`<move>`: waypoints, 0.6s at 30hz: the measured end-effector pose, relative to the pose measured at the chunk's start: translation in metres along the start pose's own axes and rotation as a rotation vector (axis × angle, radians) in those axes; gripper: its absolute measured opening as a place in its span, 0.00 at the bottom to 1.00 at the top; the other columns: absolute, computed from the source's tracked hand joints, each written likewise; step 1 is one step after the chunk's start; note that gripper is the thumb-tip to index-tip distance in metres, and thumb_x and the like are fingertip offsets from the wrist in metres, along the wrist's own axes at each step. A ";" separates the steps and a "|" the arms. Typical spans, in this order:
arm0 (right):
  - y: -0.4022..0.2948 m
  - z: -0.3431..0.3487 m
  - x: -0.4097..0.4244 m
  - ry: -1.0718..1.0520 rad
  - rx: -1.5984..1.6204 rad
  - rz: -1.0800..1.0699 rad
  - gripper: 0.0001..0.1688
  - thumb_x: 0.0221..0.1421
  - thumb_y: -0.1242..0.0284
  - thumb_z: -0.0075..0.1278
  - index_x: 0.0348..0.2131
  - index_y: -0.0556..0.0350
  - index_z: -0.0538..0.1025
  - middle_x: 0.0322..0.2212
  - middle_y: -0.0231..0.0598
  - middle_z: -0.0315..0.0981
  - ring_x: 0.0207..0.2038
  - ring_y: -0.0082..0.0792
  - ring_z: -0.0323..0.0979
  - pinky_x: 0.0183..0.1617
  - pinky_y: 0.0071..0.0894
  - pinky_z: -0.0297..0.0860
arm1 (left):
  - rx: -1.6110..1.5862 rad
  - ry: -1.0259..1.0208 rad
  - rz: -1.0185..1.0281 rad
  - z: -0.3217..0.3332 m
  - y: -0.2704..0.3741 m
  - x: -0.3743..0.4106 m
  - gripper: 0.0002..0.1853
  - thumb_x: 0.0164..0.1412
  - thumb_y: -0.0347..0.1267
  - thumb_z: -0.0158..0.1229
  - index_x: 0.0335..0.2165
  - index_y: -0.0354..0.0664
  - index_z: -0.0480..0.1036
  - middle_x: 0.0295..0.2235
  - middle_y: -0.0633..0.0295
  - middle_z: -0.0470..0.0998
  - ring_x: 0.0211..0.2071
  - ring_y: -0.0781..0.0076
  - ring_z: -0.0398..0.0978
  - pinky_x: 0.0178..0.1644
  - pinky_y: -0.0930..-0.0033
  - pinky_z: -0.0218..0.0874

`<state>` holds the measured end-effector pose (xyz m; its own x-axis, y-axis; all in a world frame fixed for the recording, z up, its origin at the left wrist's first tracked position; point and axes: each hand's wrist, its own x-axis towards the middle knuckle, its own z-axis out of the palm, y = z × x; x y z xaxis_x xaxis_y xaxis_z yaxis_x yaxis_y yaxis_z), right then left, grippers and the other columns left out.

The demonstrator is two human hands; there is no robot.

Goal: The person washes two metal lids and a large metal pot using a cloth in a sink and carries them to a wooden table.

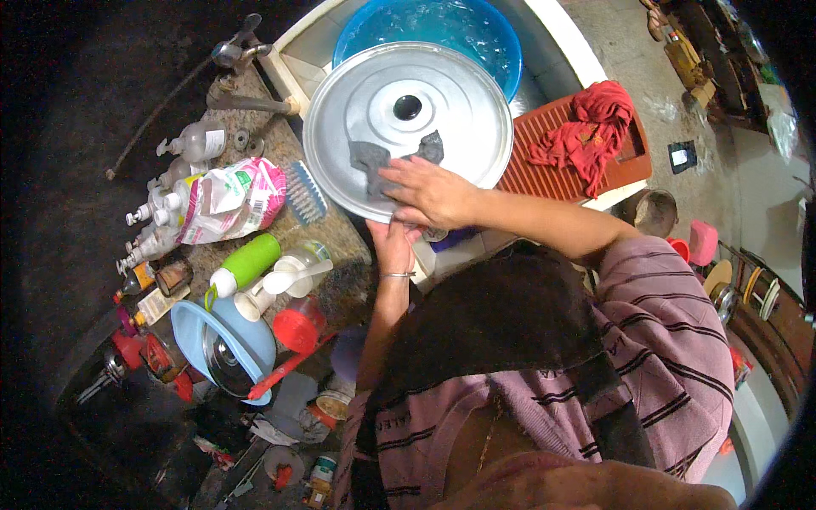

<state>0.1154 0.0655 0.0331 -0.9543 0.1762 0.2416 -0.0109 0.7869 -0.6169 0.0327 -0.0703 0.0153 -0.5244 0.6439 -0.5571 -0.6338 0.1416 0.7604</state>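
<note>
A large round aluminium lid (468,137) with a black knob (407,108) at its centre is tilted over the sink. My left hand (392,239) grips the lid's near rim from below; a thin bracelet circles that wrist. Flat against the near part of the lid, my right hand (437,194) presses a crumpled dark grey cloth (371,159) under its fingers. Part of the cloth sticks out on both sides of the fingers. Behind the lid a blue plastic basin (503,48) holds water, its near side hidden by the lid.
Right of the lid, a red cloth (593,127) lies on a ridged reddish-brown washboard (532,156). A scrub brush (306,193), pump bottles (203,141), a plastic product bag (233,201) and a green bottle (252,261) crowd the left counter. A faucet (252,102) juts towards the sink.
</note>
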 end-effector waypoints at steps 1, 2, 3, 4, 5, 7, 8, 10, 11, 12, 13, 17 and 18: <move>0.011 0.004 0.017 0.034 -0.031 -0.016 0.25 0.51 0.59 0.41 0.43 0.59 0.69 0.52 0.48 0.53 0.55 0.47 0.51 0.57 0.47 0.50 | 0.019 0.017 -0.005 0.002 -0.001 0.000 0.25 0.57 0.24 0.41 0.51 0.48 0.45 0.48 0.55 0.60 0.39 0.61 0.70 0.31 0.64 0.69; 0.020 0.009 0.040 0.102 -0.049 -0.010 0.26 0.50 0.57 0.41 0.41 0.60 0.70 0.49 0.50 0.56 0.53 0.47 0.53 0.55 0.45 0.52 | 0.041 0.041 -0.008 0.003 -0.001 -0.001 0.24 0.57 0.24 0.39 0.51 0.47 0.44 0.47 0.53 0.60 0.39 0.61 0.70 0.31 0.64 0.69; 0.036 0.014 0.060 0.200 -0.109 -0.025 0.26 0.50 0.56 0.40 0.40 0.59 0.70 0.47 0.50 0.59 0.51 0.48 0.56 0.53 0.44 0.55 | 0.073 0.055 -0.012 0.006 0.001 -0.001 0.24 0.57 0.23 0.38 0.51 0.46 0.43 0.47 0.52 0.60 0.39 0.62 0.70 0.30 0.65 0.69; 0.050 0.009 0.086 0.132 -0.104 0.018 0.24 0.51 0.57 0.40 0.38 0.59 0.70 0.46 0.51 0.60 0.50 0.50 0.57 0.51 0.44 0.56 | 0.101 0.047 -0.014 0.009 0.003 -0.002 0.25 0.57 0.23 0.37 0.51 0.46 0.41 0.47 0.52 0.59 0.39 0.61 0.70 0.31 0.65 0.69; 0.060 -0.004 0.110 -0.005 -0.104 0.168 0.25 0.51 0.56 0.39 0.37 0.60 0.71 0.44 0.53 0.61 0.48 0.50 0.58 0.50 0.44 0.57 | 0.104 0.037 -0.009 0.009 0.004 -0.001 0.25 0.57 0.24 0.38 0.51 0.47 0.42 0.47 0.53 0.59 0.39 0.61 0.70 0.31 0.64 0.69; 0.081 -0.003 0.133 0.012 -0.162 0.327 0.28 0.52 0.53 0.35 0.37 0.60 0.71 0.44 0.52 0.61 0.49 0.50 0.57 0.50 0.44 0.55 | 0.104 0.007 -0.005 0.012 0.005 0.001 0.26 0.57 0.24 0.39 0.52 0.49 0.43 0.47 0.55 0.60 0.39 0.61 0.70 0.32 0.63 0.68; 0.077 -0.004 0.128 -0.018 -0.173 0.288 0.28 0.52 0.54 0.36 0.39 0.60 0.70 0.45 0.52 0.61 0.50 0.49 0.56 0.52 0.44 0.54 | 0.106 -0.017 0.003 0.013 0.008 0.001 0.26 0.56 0.24 0.39 0.52 0.49 0.44 0.47 0.55 0.60 0.40 0.60 0.70 0.33 0.62 0.68; 0.047 -0.002 0.095 0.044 -0.139 0.145 0.28 0.52 0.55 0.37 0.41 0.60 0.69 0.48 0.50 0.57 0.53 0.48 0.52 0.54 0.46 0.51 | 0.079 0.041 0.015 0.008 0.008 -0.003 0.25 0.56 0.24 0.40 0.52 0.48 0.45 0.47 0.54 0.60 0.40 0.60 0.70 0.33 0.62 0.68; 0.035 0.005 0.067 0.141 -0.094 0.054 0.28 0.51 0.56 0.38 0.42 0.60 0.68 0.50 0.49 0.55 0.55 0.47 0.50 0.56 0.47 0.49 | 0.057 0.067 0.017 0.007 0.005 -0.002 0.25 0.56 0.24 0.40 0.51 0.48 0.45 0.47 0.54 0.60 0.40 0.60 0.70 0.33 0.63 0.68; 0.025 0.005 0.039 0.090 -0.040 0.042 0.27 0.51 0.58 0.40 0.43 0.60 0.68 0.52 0.47 0.52 0.56 0.46 0.47 0.57 0.47 0.47 | 0.068 0.075 -0.008 0.005 0.004 -0.002 0.24 0.56 0.24 0.40 0.51 0.47 0.46 0.47 0.53 0.60 0.39 0.60 0.70 0.33 0.63 0.68; 0.017 0.001 0.010 0.046 0.016 0.033 0.26 0.50 0.60 0.42 0.43 0.60 0.67 0.53 0.46 0.50 0.58 0.45 0.45 0.59 0.48 0.44 | 0.082 0.039 -0.028 0.002 0.004 0.001 0.24 0.56 0.24 0.40 0.51 0.47 0.46 0.47 0.53 0.60 0.39 0.60 0.70 0.33 0.62 0.68; 0.020 -0.024 -0.059 -0.101 0.059 0.218 0.24 0.48 0.66 0.45 0.45 0.57 0.66 0.55 0.44 0.46 0.59 0.48 0.41 0.60 0.47 0.42 | 0.071 0.056 -0.046 -0.005 -0.005 0.003 0.24 0.57 0.24 0.39 0.51 0.46 0.44 0.48 0.52 0.59 0.40 0.60 0.70 0.33 0.61 0.68; 0.037 -0.024 -0.061 -0.057 -0.033 0.254 0.25 0.47 0.67 0.45 0.46 0.56 0.65 0.55 0.45 0.45 0.59 0.50 0.41 0.59 0.48 0.42 | 0.085 0.057 -0.055 -0.004 -0.007 0.003 0.24 0.57 0.24 0.38 0.51 0.45 0.42 0.48 0.52 0.59 0.40 0.60 0.70 0.33 0.61 0.69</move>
<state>0.1802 0.0981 0.0135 -0.9404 0.3378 0.0391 0.2400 0.7407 -0.6275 0.0334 -0.0720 0.0067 -0.5233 0.5898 -0.6151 -0.6135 0.2401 0.7523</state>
